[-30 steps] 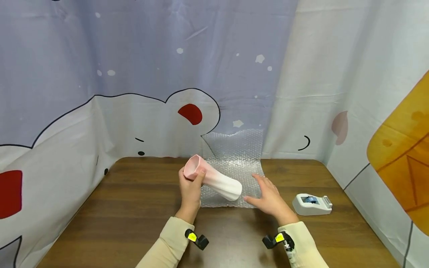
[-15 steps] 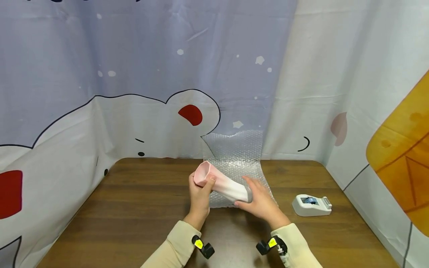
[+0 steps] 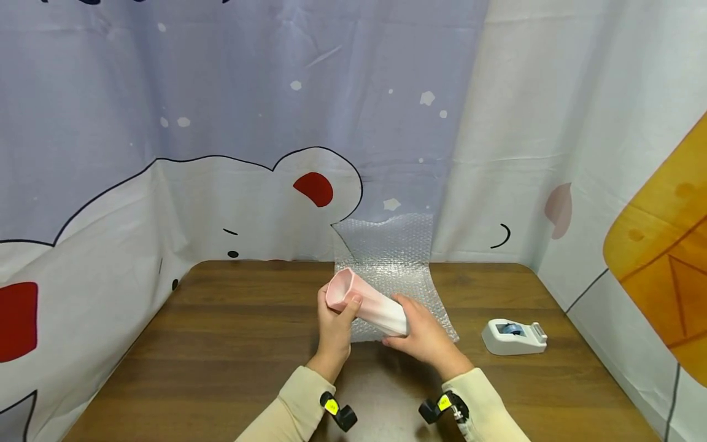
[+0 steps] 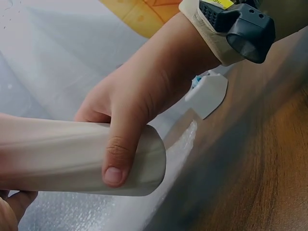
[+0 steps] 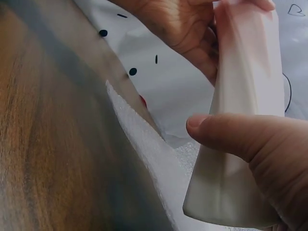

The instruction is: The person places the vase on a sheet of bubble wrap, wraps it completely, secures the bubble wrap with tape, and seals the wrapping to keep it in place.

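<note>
A pink-to-white vase (image 3: 375, 306) is held tilted above the table, its open pink mouth up to the left and its white base down to the right. My left hand (image 3: 334, 328) grips it by the pink end, thumb on the near side. Around the white base curls my right hand (image 3: 424, 334); its thumb lies across the vase (image 4: 72, 154) in the left wrist view. Beneath both hands a sheet of bubble wrap (image 3: 386, 270) lies on the table, its far end rising against the curtain. In the right wrist view the left hand (image 5: 180, 31) holds the pink end.
A white tape dispenser (image 3: 513, 337) with a blue roll stands on the table's right side. The wooden table (image 3: 232, 344) meets a printed curtain (image 3: 248, 202) at the back; the curtain also runs along both sides.
The left hand has carried the vase slightly right and down. The right hand has moved in from the right and taken hold of the base. The bubble wrap's near right corner has shifted right.
</note>
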Action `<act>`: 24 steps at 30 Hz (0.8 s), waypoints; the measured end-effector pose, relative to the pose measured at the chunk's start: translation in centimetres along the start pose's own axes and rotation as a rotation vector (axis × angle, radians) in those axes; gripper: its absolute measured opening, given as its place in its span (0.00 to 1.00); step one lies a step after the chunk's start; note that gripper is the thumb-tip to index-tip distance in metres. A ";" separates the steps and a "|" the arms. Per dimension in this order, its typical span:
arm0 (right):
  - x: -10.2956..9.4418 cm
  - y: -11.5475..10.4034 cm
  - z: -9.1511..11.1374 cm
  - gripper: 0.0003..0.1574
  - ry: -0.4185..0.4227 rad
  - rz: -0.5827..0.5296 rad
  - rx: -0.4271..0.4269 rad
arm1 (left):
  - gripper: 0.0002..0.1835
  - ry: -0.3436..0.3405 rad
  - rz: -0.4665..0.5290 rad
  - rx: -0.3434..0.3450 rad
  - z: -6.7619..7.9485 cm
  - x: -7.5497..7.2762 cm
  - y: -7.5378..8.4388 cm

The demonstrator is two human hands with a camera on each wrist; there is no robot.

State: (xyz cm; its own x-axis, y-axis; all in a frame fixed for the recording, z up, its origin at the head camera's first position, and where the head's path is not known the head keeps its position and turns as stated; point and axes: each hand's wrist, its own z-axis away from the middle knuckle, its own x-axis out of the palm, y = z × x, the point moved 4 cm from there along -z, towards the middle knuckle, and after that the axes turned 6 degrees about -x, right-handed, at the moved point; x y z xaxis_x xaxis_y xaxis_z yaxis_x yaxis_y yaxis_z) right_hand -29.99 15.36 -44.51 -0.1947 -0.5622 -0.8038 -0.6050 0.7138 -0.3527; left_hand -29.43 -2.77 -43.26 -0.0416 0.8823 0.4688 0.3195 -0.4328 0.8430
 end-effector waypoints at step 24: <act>0.1 0.0 0.0 0.44 0.107 0.142 -0.042 | 0.33 -0.094 0.053 -0.049 -0.2 0.2 -0.3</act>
State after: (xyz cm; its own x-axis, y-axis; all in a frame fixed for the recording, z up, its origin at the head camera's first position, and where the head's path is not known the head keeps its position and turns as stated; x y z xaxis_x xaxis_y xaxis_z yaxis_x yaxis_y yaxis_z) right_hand -30.05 15.30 -44.62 -0.3602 -0.4995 -0.7879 -0.5970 0.7724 -0.2168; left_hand -29.71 -2.46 -43.34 0.0634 0.8704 0.4883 0.2722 -0.4858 0.8306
